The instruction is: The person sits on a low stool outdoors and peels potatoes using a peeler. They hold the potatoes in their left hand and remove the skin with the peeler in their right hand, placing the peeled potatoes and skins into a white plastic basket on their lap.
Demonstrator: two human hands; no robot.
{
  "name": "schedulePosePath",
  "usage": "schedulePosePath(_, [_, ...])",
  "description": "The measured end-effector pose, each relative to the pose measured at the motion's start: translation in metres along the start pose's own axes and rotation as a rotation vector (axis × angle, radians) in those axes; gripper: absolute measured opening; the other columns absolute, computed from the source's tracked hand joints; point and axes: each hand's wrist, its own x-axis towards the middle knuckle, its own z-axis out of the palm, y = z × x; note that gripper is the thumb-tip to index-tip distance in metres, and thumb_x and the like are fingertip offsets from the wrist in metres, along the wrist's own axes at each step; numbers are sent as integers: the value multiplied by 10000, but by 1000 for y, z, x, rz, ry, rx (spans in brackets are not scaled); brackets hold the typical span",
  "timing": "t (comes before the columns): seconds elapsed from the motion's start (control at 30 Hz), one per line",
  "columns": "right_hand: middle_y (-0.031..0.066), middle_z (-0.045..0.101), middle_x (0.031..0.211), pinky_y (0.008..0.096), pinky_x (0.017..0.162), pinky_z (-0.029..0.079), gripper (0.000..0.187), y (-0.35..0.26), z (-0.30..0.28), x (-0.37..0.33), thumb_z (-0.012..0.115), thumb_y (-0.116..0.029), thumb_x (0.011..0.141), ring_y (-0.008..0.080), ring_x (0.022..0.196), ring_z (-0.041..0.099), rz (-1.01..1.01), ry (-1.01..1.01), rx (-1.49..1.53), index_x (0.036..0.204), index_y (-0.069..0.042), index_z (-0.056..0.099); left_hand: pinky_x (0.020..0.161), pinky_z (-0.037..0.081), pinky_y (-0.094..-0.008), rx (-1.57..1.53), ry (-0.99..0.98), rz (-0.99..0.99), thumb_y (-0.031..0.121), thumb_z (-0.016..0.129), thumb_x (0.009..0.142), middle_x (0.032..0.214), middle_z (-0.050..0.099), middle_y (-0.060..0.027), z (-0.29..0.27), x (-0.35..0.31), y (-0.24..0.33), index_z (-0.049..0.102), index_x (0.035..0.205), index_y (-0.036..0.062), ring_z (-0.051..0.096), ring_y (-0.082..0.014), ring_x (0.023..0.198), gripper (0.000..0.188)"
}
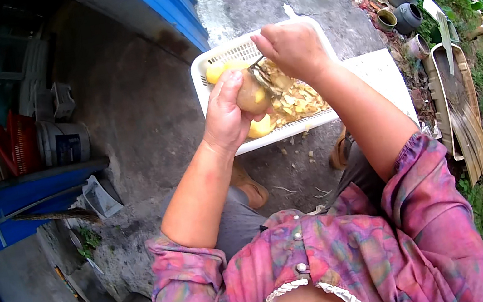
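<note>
My left hand (224,113) grips a brown potato (253,96) over a white plastic basket (201,92). Fingers closed, my right hand (295,47) holds a peeler (265,78), its blade end against or very close to the potato's right side. A little yellow flesh shows on the potato's lower part. In the basket, peeled yellow potatoes (221,69) lie on the left, with another yellow piece (260,127) near the front. A heap of peelings (300,102) covers the right side, partly hidden beneath my right hand and forearm.
A white flat surface (378,75) lies right of the basket. Several pots (408,17) and a long tub (453,92) line the right side by plants. At left stand a red crate (22,143), a white bucket (66,142) and a dustpan (101,195). Blue corrugated panels (168,4) rise ahead.
</note>
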Motion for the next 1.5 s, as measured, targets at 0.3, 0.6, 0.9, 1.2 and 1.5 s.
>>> schedulePosePath(0.3, [95, 676, 774, 366, 615, 527, 390, 34, -25, 10, 442, -410, 964, 176, 722, 658, 445, -433, -130, 856, -111, 668, 497, 473, -274, 148, 70, 117, 310, 453, 951, 896, 638, -162, 2, -11, 14, 489, 1105, 52, 629, -229, 654, 303])
schedulePosePath(0.6, [23, 607, 688, 254, 584, 431, 440, -18, -17, 5, 570, -396, 928, 71, 659, 533, 423, -553, 893, 827, 20, 673, 675, 526, -320, 251, 99, 233, 290, 436, 975, 1031, 610, -128, -11, 0, -1, 487, 1166, 46, 623, -195, 814, 314])
schedulePosePath(0.9, [3, 566, 645, 258, 539, 413, 344, -16, -28, 5, 609, -316, 906, 77, 600, 495, 259, -636, 769, 828, 15, 657, 640, 525, -311, 214, 34, 138, 311, 442, 975, 1029, 599, -122, -9, -2, 12, 500, 1145, 36, 618, -183, 832, 328])
schedulePosePath(1.2, [-3, 568, 673, 242, 555, 415, 291, -34, -39, 1, 592, -254, 891, 76, 623, 516, 440, -563, 972, 790, 14, 639, 565, 506, -305, -36, 74, 104, 341, 404, 970, 957, 608, -130, 1, -5, 12, 504, 1114, 12, 624, -230, 703, 373])
schedulePosePath(1.5, [119, 635, 696, 328, 631, 487, 273, -36, -19, -6, 541, -223, 867, 181, 649, 610, 151, -446, 739, 821, 27, 642, 552, 498, -323, -308, 235, -49, 348, 311, 974, 962, 621, -149, -14, 17, 12, 511, 1142, 15, 637, -262, 741, 423])
